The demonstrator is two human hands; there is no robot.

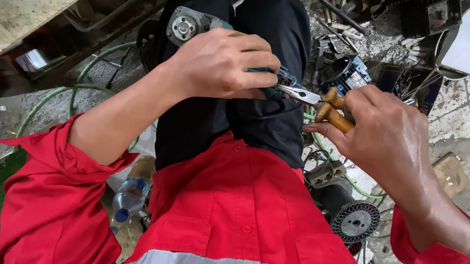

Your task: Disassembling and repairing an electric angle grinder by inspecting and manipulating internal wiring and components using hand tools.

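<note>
Angle grinder [191, 24] lies on lap, left of pliers [318, 104].

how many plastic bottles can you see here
1: a clear plastic bottle with a blue cap lies on the ground below the left forearm, beside the red jacket. The body and clutter may hide others.

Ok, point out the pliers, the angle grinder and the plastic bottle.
pliers [334, 116], head view, on a yellow handle.
angle grinder [183, 25], head view, on its round metal head.
plastic bottle [131, 194], head view, on its clear body.
</note>
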